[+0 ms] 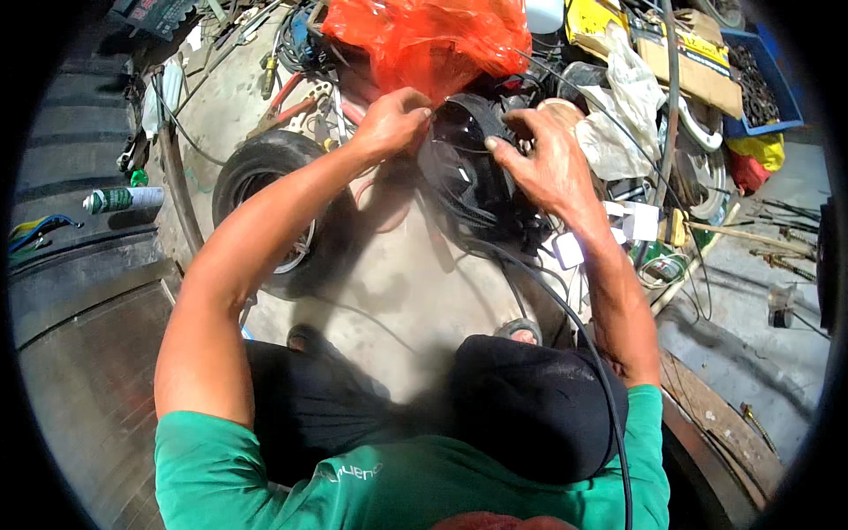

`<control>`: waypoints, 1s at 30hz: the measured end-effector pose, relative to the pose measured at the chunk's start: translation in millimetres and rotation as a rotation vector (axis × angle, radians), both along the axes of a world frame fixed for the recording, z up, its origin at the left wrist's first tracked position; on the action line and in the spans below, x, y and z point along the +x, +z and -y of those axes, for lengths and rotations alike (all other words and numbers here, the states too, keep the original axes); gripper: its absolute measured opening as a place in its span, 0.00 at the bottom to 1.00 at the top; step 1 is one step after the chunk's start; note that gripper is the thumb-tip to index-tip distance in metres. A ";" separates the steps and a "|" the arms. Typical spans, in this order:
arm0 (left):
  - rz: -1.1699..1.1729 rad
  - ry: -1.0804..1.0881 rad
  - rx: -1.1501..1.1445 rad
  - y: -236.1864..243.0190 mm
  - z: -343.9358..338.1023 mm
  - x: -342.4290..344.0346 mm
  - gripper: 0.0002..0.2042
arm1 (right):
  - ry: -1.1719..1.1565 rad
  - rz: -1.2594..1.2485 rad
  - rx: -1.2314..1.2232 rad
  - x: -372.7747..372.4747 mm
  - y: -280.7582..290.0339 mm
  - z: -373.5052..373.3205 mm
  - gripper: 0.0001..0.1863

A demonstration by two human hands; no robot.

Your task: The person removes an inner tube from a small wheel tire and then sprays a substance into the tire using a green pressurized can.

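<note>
A glossy black rounded part [464,172] with a dark curved band on top stands on the floor in front of me. My left hand [396,124] is closed at its far left edge, fingertips pinched together; what they hold is too small to tell. On the other side, my right hand [549,163] has thumb and fingers apart, the thumb tip close to or touching the band. Just beyond both hands lies a crumpled orange-red plastic bag [433,40]. A black cable [574,318] runs from beside the black part toward my body.
To the left lies a black tyre on a wheel [234,172]. A green-and-white spray can [124,200] rests farther left. White cloth [623,119], a cardboard piece [689,71], white plugs [632,221] and a blue crate [786,97] crowd the right. My knees are near the floor's middle.
</note>
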State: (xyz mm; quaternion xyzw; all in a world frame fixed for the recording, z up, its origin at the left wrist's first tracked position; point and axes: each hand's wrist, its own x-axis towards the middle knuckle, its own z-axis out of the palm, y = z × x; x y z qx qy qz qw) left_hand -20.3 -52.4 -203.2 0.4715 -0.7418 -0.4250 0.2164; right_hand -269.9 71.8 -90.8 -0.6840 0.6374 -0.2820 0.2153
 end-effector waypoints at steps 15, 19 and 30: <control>0.152 -0.031 0.363 7.0 -0.5 -18.5 0.16 | 0.181 -0.273 0.487 29.7 -52.9 126.9 0.21; 0.103 0.013 0.302 -6.0 3.2 -12.9 0.20 | 0.243 -0.342 0.564 44.9 -38.2 131.3 0.20; 0.171 -0.117 0.334 14.7 21.1 -23.8 0.16 | 0.251 0.039 0.589 14.9 -55.6 126.3 0.19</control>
